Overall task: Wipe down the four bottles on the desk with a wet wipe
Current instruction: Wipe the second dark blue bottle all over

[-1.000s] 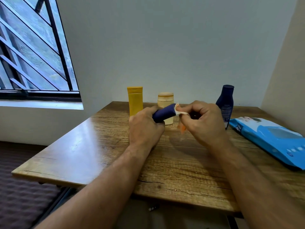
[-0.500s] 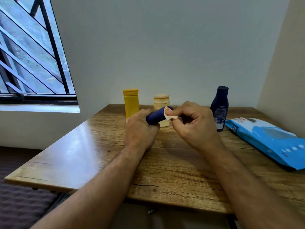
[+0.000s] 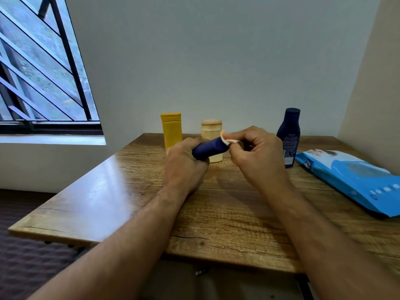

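Note:
My left hand (image 3: 184,167) grips a small dark blue bottle (image 3: 208,149), held on its side above the desk. My right hand (image 3: 255,156) pinches a white wet wipe (image 3: 226,139) against the bottle's right end. Behind the hands stand a yellow bottle (image 3: 171,129) and a cream jar-shaped bottle (image 3: 211,131), the latter partly hidden by the held bottle. A tall dark blue bottle (image 3: 289,135) stands upright at the back right.
A blue pack of wet wipes (image 3: 355,178) lies at the desk's right side. The wooden desk (image 3: 121,191) stands in a wall corner, with a barred window (image 3: 39,68) at the left and floor below the left edge.
The wipe has shifted along the tip of the small blue bottle as my right hand rubs it. The camera view tilted slightly; the standing bottles have not moved.

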### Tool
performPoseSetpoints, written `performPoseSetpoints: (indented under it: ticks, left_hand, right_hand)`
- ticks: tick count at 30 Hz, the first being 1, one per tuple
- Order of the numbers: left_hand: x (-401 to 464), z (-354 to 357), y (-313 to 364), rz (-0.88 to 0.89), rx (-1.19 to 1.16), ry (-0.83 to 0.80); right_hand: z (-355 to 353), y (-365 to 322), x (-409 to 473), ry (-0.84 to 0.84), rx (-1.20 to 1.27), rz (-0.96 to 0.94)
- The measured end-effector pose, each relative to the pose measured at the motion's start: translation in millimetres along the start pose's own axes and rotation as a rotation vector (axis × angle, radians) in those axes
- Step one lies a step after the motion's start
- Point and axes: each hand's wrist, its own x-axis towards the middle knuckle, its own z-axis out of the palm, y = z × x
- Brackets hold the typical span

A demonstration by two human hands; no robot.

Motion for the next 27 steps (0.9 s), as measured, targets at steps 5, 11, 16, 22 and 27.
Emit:
performPoseSetpoints:
  ticks: [5, 11, 16, 22, 27]
  left_hand:
    - [-3.2, 0.8, 4.5, -0.064, -0.126, 0.032]
    - [-1.1, 3.3, 0.4, -0.051, -0.158, 0.032]
    - [-0.6, 5.6, 1.2, -0.046, -0.236, 0.004]
    - [-3.8, 2.0, 3.4, -0.017, -0.250, -0.027]
    - [-4.8, 5.1, 3.8, -0.006, -0.264, -0.049]
  right_hand:
    - [-2.3, -1.3, -2.8, -0.053, 0.012, -0.084]
    - [-4.3, -2.9, 1.1, 0.016, 0.103, -0.030]
    - [-6.9, -4.6, 2.5, 0.077, 0.134, -0.012]
    - [-6.0, -1.0, 0.2, 0.035, 0.080, -0.117]
    - [-5.4, -0.2, -0.4, 0.029, 0.095, -0.134]
